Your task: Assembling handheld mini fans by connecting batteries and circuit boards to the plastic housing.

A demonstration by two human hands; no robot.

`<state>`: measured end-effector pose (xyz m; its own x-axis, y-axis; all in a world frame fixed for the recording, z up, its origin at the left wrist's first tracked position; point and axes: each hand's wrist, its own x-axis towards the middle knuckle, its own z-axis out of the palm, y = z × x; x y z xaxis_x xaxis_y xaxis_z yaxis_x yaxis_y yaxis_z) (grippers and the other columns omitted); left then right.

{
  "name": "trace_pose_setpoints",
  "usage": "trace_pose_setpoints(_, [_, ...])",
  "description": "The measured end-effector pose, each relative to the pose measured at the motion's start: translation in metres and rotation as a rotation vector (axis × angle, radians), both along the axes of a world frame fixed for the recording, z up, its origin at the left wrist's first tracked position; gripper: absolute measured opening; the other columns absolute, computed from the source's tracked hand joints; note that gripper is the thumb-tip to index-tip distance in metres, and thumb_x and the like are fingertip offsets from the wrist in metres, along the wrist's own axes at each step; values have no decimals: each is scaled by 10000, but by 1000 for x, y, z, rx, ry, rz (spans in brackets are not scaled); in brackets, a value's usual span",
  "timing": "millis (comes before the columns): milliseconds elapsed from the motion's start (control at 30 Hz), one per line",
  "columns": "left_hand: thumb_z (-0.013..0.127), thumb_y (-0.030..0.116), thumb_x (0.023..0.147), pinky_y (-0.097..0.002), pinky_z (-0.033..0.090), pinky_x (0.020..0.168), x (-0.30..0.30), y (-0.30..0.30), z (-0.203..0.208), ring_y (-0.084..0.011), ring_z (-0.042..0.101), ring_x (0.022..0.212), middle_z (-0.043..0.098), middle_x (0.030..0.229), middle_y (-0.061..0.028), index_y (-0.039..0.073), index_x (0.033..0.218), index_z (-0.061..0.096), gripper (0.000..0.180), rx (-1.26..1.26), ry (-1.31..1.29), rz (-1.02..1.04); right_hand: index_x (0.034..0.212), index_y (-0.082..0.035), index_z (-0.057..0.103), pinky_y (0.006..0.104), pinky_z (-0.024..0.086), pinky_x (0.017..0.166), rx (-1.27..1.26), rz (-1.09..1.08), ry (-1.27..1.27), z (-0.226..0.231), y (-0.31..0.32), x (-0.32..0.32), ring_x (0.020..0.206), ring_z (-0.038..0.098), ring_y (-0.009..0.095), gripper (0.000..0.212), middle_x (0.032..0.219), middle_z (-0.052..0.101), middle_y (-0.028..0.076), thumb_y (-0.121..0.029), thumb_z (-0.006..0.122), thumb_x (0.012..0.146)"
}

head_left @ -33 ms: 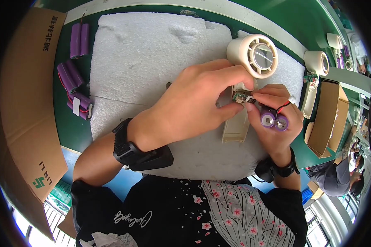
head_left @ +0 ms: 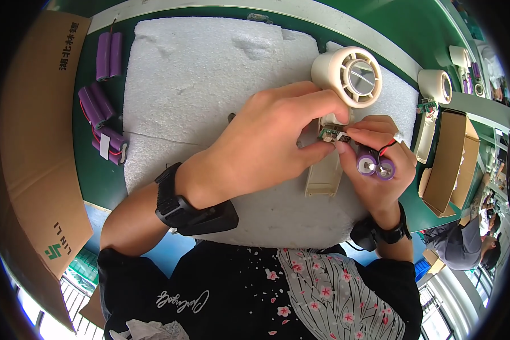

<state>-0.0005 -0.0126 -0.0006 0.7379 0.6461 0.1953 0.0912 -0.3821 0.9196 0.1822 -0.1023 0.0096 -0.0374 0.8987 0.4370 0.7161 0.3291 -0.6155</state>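
A cream handheld fan (head_left: 325,69) with a round grille lies on the white foam sheet, its handle shell (head_left: 323,177) opened lengthwise. My left hand (head_left: 272,133) grips the fan around its neck, index finger against the round head and thumb beside a small green circuit board (head_left: 327,135). My right hand (head_left: 388,161) is closed around a purple two-cell battery pack (head_left: 375,166) with red and black wires. Its thumb and index fingertips pinch at the board's right end, by a small white part (head_left: 343,136). What lies between those fingertips is partly hidden.
More purple battery packs (head_left: 109,55) lie on the green bench left of the foam sheet (head_left: 192,73). A large cardboard box (head_left: 39,141) stands at far left. On the right are another opened fan (head_left: 433,86) and an open carton (head_left: 450,164). A person (head_left: 464,243) sits beyond.
The right fingertips and battery pack have shifted very slightly. My left hand and the fan have stayed put.
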Motion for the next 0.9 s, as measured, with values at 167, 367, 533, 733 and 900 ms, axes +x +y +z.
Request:
trace_pose_setpoints(167, [764,-20,722,-273,471,618,-2,4,3,-136,583,712,622,921,-24,106,1087,634,408,-7,10,-35,882,-9,685,279,520,625,-97,-101,167,1,-5,-7,722,652,204,283,881,674,120,44,810,634])
trace_pose_setpoints(367, [735,-28,746,-272,463,653,-5,12,4,-144,583,764,628,954,-23,110,1130,637,419,-66,-28,-122,892,-12,695,260,495,608,-116,-158,248,1,-5,-5,689,636,176,272,864,664,107,39,801,647])
trace_pose_setpoints(533, [724,-37,747,-272,461,645,-4,10,1,-144,579,746,627,953,-26,107,1108,648,396,-57,-28,-108,905,-17,702,254,489,599,-113,-134,218,-1,-4,-3,683,633,171,289,857,660,104,39,802,640])
trace_pose_setpoints(733, [712,-40,742,-274,466,622,-2,5,4,-141,575,713,617,927,-32,101,1076,652,367,-38,29,-67,900,-23,703,251,492,601,-89,-111,139,0,-4,-4,684,634,177,294,853,659,101,42,802,631])
trace_pose_setpoints(900, [709,-35,727,-273,477,611,1,-1,1,-142,584,700,605,906,-31,100,1055,645,361,-20,6,-1,898,-25,700,258,503,609,-87,-133,118,1,-4,-5,689,642,190,304,854,662,106,48,804,622])
